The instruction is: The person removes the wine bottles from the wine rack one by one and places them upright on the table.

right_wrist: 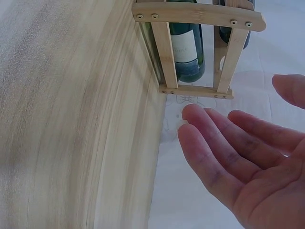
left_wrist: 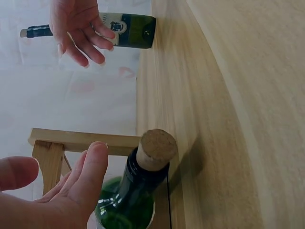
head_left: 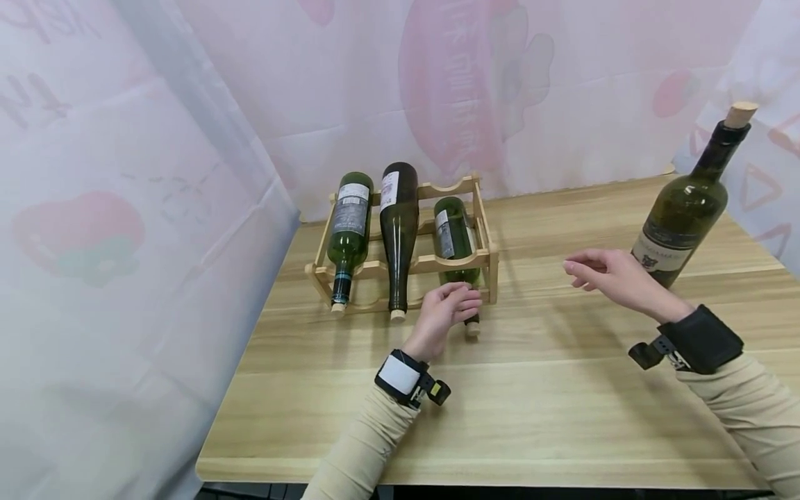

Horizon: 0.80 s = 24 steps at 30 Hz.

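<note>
A: Neither hand's gripping anything, right?

B: Yep. The left hand [head_left: 442, 316] is hanging right by the neck of the low green bottle [head_left: 456, 236], fingers slightly bent, thumb standing apart. Can't tell if it's brushing the glass. The right hand [head_left: 615, 278] is floating above the table [head_left: 537, 417], fingers loose and spread from the thumb.

A: And where's that green one?

B: It's lying in the bottom tier of the wooden rack [head_left: 431, 264], right end, its cork [head_left: 473, 329] poking toward the person.

A: Anything else in there?

B: Two are resting up top: a dark bottle [head_left: 398, 229] in the middle, a blue-banded bottle [head_left: 348, 229] on the left, both necks pointing the same way.

A: And the loner?

B: That upright bottle [head_left: 684, 208] is standing well right of the rack, the right hand partly covering it in the head view.

A: Background?

B: Pale printed cloth [head_left: 350, 90] is hanging behind the table. Tan sleeves [head_left: 369, 430] are covering both arms.
</note>
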Tool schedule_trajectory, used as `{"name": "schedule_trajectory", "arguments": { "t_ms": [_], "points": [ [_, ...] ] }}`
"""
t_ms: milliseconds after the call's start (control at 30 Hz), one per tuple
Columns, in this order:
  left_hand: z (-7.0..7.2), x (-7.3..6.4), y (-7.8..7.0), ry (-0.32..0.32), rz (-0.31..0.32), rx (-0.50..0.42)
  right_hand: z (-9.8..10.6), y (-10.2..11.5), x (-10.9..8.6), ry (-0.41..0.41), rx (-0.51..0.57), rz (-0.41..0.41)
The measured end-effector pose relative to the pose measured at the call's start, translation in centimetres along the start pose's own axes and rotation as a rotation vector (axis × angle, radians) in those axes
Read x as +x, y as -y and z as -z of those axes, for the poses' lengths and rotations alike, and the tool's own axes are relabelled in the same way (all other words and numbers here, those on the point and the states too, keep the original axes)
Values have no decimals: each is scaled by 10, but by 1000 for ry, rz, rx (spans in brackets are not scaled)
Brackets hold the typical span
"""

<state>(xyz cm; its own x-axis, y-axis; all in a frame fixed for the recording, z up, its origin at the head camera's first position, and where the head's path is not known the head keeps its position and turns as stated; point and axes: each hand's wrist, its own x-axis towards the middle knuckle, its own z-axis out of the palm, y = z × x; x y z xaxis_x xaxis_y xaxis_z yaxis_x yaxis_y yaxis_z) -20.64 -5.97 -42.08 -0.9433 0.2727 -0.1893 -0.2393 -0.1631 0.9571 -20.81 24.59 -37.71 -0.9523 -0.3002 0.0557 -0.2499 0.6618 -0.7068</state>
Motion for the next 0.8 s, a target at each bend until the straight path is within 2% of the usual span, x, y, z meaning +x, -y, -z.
{"name": "schedule_trajectory", "arguments": {
  "t_ms": [600, 800],
  "points": [
    [30, -9, 7, -13, -2, -20, -1, -1, 2, 4, 8, -19],
    [39, -14, 11, 0, -40, -42, -3, -1, 2, 7, 10, -14]
  ]
}}
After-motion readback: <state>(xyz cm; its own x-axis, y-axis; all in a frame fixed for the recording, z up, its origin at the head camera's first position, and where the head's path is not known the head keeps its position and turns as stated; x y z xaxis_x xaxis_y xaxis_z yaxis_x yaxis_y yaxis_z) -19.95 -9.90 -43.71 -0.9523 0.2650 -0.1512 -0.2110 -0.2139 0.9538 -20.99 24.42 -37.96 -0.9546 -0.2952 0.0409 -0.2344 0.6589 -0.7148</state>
